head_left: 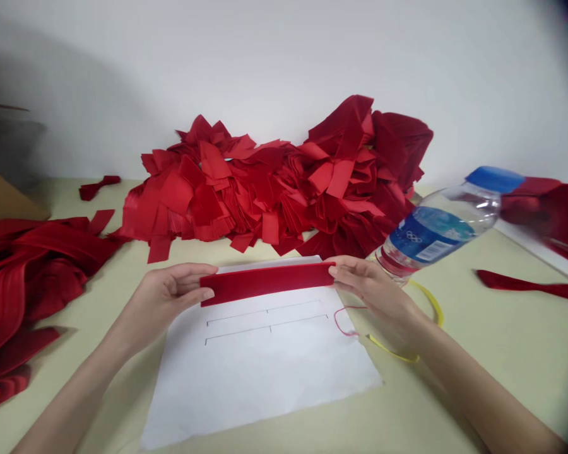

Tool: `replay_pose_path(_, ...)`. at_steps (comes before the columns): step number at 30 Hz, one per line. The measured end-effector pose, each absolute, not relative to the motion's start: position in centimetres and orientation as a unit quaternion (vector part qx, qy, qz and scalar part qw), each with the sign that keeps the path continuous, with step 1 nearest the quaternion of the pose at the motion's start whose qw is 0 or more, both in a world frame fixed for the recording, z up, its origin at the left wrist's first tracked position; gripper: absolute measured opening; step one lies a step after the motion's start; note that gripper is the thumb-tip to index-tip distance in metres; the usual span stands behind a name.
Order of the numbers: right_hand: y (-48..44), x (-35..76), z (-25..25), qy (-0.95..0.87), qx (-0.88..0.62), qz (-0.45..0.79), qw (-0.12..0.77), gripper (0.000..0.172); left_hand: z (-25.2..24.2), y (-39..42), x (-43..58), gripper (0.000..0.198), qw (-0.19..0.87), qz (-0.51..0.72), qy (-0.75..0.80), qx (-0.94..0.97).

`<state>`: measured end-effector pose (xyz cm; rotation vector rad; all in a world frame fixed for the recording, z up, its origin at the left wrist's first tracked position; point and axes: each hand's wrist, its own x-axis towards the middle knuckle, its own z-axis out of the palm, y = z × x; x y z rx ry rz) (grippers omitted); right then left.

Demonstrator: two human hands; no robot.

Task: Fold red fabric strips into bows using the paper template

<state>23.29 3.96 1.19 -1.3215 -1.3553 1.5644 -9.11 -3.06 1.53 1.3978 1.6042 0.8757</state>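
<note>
A flat red ribbon strip (pixel 267 282) is stretched between my two hands over the upper part of a white paper sheet (pixel 260 384). My left hand (pixel 163 296) pinches its left end between thumb and fingers. At the other end, my right hand (pixel 366 280) grips the strip's corner the same way. Below the strip, two thin ruled lines (pixel 267 329) with short end and middle ticks show on the paper. A pink string (pixel 343 325) curls by the sheet's right edge, under my right hand.
Behind the paper lies a large heap of red ribbon pieces (pixel 265 189). Long red ribbons (pixel 33 271) pile up at left. A water bottle (pixel 435 230) leans at right, near a yellow band (pixel 433 302) and a twisted red ribbon (pixel 534 285). A white wall (pixel 265 63) stands behind.
</note>
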Motion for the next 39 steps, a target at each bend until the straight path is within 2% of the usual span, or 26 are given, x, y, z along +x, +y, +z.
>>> replay_pose_path(10,4.0,22.9,0.9,-0.554,-0.533,0.535,0.351,0.032,1.6,-2.9,-9.0,0.035,0.386,0.345,0.651,0.555)
replay_pose_path(15,4.1,22.4,0.1,-0.659,-0.528,0.387,0.369,0.025,1.1,-2.7,-8.9,0.032,0.397,0.333,0.651,0.555)
replay_pose_path(20,4.3,21.7,-1.0,-0.691,-0.543,0.324,0.35,0.014,0.0,-2.4,-8.9,0.029,0.415,0.308,0.66,0.546)
replay_pose_path(28,4.9,22.1,-1.6,-0.725,-0.523,0.393,0.219,0.015,-1.7,-1.2,-8.7,0.022,0.422,0.321,0.656,0.537)
replay_pose_path(39,4.0,22.6,-0.3,-0.713,-0.567,0.318,0.263,0.015,-1.6,-1.2,-7.9,0.026,0.404,0.37,0.646,0.532)
